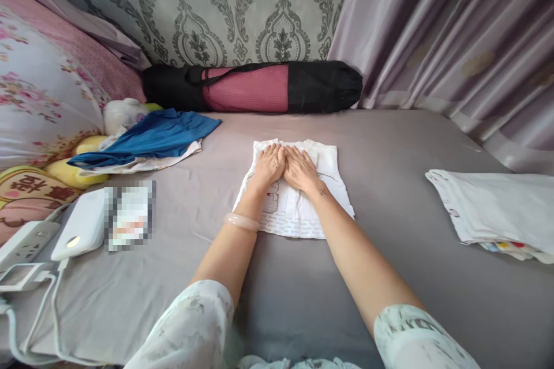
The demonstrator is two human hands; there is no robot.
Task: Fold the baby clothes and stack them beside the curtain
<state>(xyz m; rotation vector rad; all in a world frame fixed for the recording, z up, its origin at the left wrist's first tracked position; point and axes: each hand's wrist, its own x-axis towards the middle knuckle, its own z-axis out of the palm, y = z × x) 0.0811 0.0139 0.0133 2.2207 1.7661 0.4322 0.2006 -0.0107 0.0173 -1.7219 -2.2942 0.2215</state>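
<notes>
A small white garment (298, 222) with printed drawings and rows of lettering lies flat on the grey sheet in front of me, a front placket running down its middle. My left hand (271, 164) rests palm down on its upper part, fingers stretched out and pointing away from me. Right beside it, my right hand (299, 169) lies flat on the cloth as well, the two hands touching near the middle. Neither palm shows. A pale bangle (242, 222) circles my left wrist.
Folded white cloths (497, 204) lie stacked at the right. A blue garment (151, 135) sits at the left over plush toys. Nearer are a white power bank (82, 223), a power strip (28, 245) and cables. A black and pink rolled bag (246, 87) lies along the wall.
</notes>
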